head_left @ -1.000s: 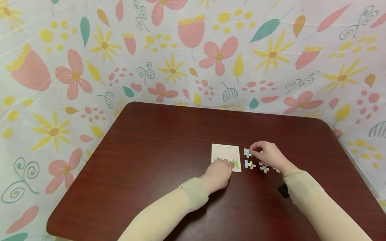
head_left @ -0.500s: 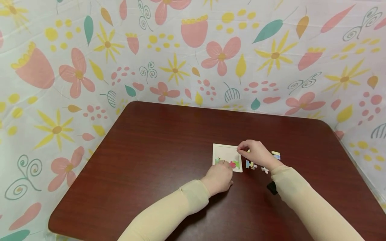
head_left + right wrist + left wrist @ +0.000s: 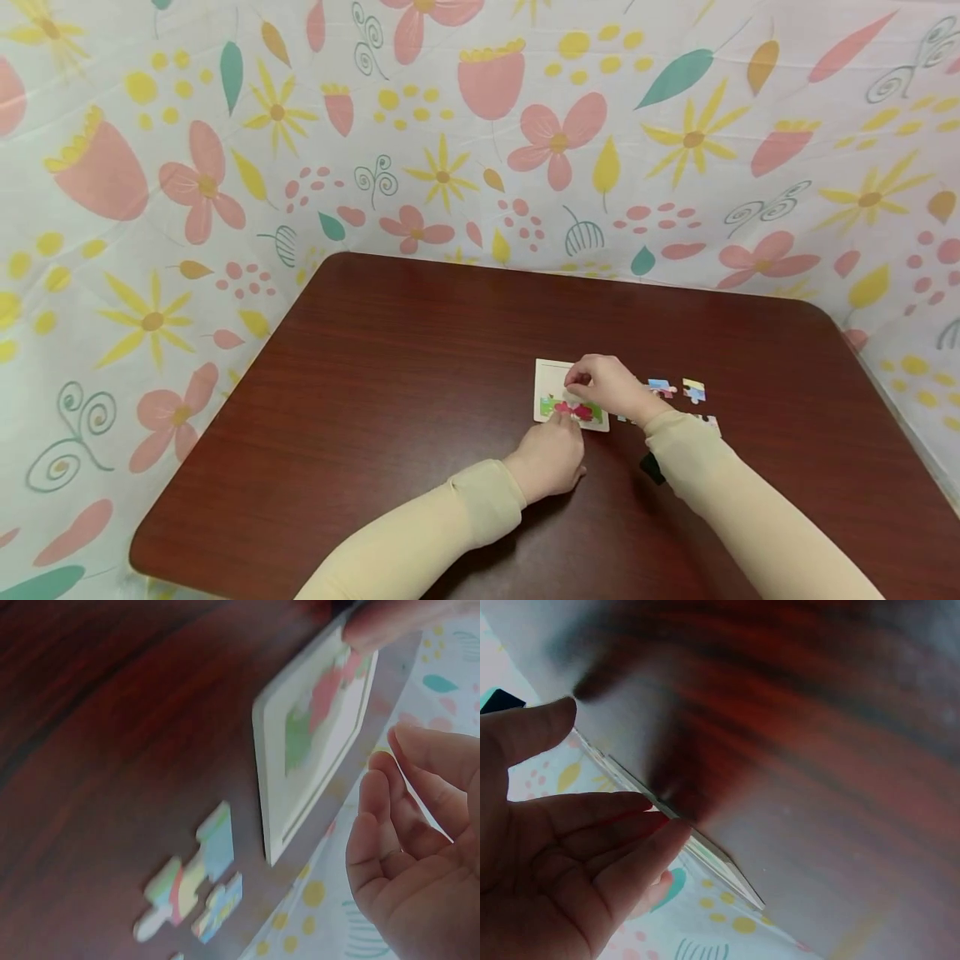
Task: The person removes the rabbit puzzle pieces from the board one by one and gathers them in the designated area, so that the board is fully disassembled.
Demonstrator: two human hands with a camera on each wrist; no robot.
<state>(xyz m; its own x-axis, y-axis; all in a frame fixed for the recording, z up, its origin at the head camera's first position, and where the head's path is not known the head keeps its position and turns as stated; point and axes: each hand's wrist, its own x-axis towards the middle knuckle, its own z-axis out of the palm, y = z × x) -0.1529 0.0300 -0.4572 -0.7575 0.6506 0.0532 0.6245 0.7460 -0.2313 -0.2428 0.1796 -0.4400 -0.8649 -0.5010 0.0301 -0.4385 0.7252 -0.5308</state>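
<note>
A small jigsaw tray (image 3: 545, 377) with a pale rim lies on the table, green and red pieces filling its near part. My left hand (image 3: 551, 457) rests at its near edge, extended fingertips touching the red piece (image 3: 579, 411); its thumb stands apart in the left wrist view. Over the tray's right half hovers my right hand (image 3: 609, 387), thumb and index fingertips close together. In the right wrist view no piece shows clearly between those fingertips (image 3: 377, 761). Right of the tray lie loose jigsaw pieces (image 3: 694, 390), some hidden under the right hand and wrist.
The brown table (image 3: 405, 350) reaches back to a flower-patterned cloth (image 3: 480, 192). A small black object (image 3: 652, 468) shows beside the right wrist. Two loose pieces (image 3: 187, 889) lie close beside the tray in the right wrist view.
My right hand has moved left from the loose pieces to above the tray. My left fingers have drawn back slightly toward the tray's near edge, uncovering more of the red piece.
</note>
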